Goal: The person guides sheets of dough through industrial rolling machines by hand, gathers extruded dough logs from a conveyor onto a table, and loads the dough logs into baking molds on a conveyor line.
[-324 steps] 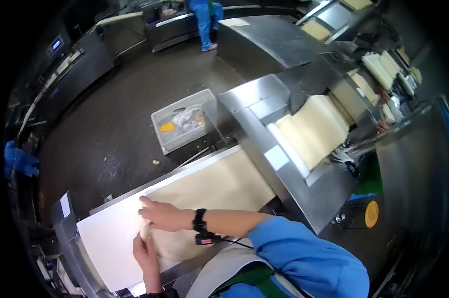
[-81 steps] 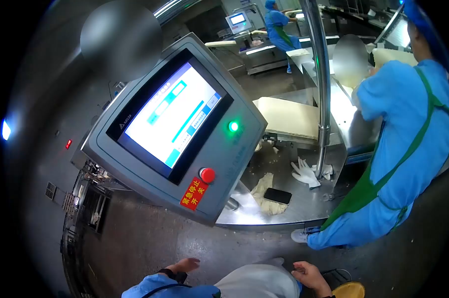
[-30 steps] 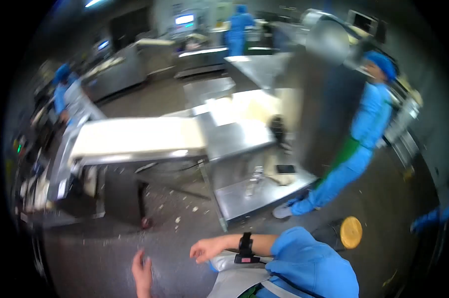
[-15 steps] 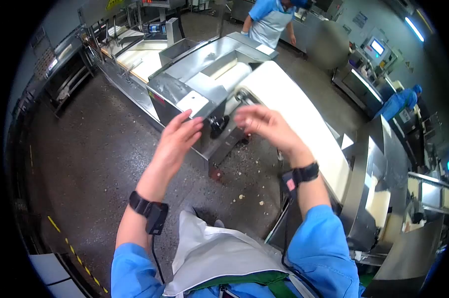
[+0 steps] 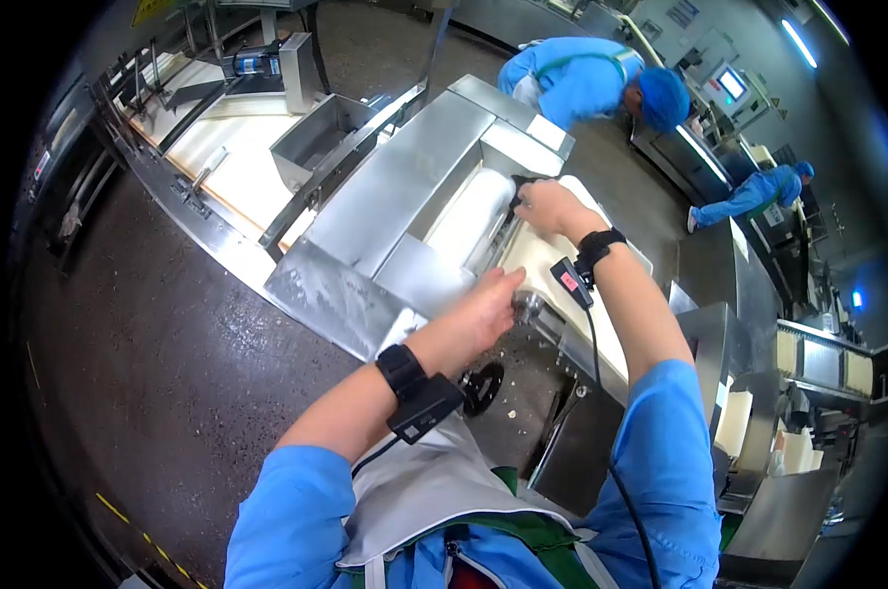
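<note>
My left hand [image 5: 488,306] is at the near corner of a conveyor belt [image 5: 552,260], beside its metal end fitting. Its fingers look closed, and what they grip is hidden. Farther along the same belt end is my right hand [image 5: 552,208], with bent, closed fingers against a dark item [image 5: 522,187] too small to make out. A white roller [image 5: 473,218] lies in the metal machine housing [image 5: 395,196], just left of both hands. Under my left forearm is a black handwheel [image 5: 483,388].
A co-worker in blue [image 5: 576,79] bends over beyond the machine; another person [image 5: 758,191] is farther right. A metal bin [image 5: 316,142] and a wide belt with pale sheets [image 5: 228,147] are at the upper left. Crumbs dot the floor.
Both hands have gone from the air in front of the machine to the belt end beside the roller, their fingers now closed. The machine appears nearer. The co-worker beyond has bent over.
</note>
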Motion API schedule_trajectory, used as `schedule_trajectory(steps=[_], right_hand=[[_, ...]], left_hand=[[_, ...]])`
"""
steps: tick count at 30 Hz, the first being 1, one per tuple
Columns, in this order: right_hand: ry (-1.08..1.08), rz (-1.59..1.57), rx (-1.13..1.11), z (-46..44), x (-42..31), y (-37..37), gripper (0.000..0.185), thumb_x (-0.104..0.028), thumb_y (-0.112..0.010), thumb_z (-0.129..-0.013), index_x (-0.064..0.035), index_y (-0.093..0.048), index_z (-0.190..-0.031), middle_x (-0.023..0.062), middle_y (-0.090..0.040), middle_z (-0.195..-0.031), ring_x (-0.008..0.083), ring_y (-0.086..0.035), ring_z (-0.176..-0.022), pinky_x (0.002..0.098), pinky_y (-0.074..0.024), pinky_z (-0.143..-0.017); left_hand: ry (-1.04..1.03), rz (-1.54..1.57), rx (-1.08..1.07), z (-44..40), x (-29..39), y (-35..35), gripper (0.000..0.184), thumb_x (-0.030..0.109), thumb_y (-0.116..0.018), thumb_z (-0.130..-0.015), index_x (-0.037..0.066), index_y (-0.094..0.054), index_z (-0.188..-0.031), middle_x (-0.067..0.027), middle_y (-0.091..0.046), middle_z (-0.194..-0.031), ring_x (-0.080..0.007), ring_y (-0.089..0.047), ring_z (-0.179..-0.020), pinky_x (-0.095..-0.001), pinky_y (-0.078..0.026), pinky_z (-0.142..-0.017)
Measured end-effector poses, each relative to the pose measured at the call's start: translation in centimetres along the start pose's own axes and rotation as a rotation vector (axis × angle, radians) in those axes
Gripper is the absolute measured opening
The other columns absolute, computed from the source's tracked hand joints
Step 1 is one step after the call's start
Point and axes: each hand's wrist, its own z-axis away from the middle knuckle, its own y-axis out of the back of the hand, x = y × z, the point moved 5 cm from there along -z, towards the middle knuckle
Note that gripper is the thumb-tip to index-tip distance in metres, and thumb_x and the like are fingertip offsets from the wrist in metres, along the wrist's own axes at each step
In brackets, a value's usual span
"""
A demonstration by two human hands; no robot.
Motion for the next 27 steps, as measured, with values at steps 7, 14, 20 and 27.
schedule_trajectory(steps=[7,14,20,27], right_hand=[[-0.071,0.384,-0.338,-4.6,2.7,-3.1,0.030,-0.019,-0.055,-0.077,-0.0064,-0.071,-0.098,0.0147,-0.069,-0.104,0.0293,-0.066,-0.098,0.0441,-0.0439,-0.091],[0.110,-0.002,-0.385,-7.9,5.2,-2.8,0.033,-0.021,-0.072,-0.057,-0.0068,-0.070,-0.087,0.0154,-0.070,-0.091,0.0318,-0.066,-0.086,0.0417,-0.0485,-0.077],[-0.018,-0.910,-0.324,-3.3,7.9,7.2,0.029,-0.013,-0.067,-0.076,-0.0079,-0.067,-0.104,0.0068,-0.066,-0.089,0.0149,-0.060,-0.085,0.0290,-0.0487,-0.076],[0.326,-0.554,-0.320,-6.3,5.2,2.6,0.032,-0.011,-0.066,-0.079,-0.0063,-0.068,-0.110,0.0059,-0.067,-0.104,0.0130,-0.058,-0.097,0.0267,-0.0449,-0.087]], left_hand=[[-0.012,0.284,-0.040,-6.4,-1.0,-1.6,0.045,0.022,-0.054,-0.094,0.008,-0.035,-0.132,-0.0144,-0.055,-0.113,-0.0254,-0.058,-0.099,-0.0414,-0.051,-0.078],[-0.032,0.089,-0.045,-9.9,0.0,0.2,0.028,0.004,-0.058,-0.087,-0.003,-0.052,-0.114,-0.0134,-0.061,-0.103,-0.0252,-0.062,-0.088,-0.0385,-0.052,-0.078],[-0.519,-0.116,0.041,1.6,7.2,-2.4,0.050,0.001,-0.060,-0.085,-0.002,-0.046,-0.133,-0.0142,-0.058,-0.119,-0.0192,-0.060,-0.097,-0.0290,-0.049,-0.083],[-0.376,-0.063,0.122,0.9,7.0,1.1,0.048,0.004,-0.062,-0.087,0.000,-0.048,-0.133,-0.0118,-0.058,-0.120,-0.0144,-0.058,-0.099,-0.0268,-0.047,-0.086]])
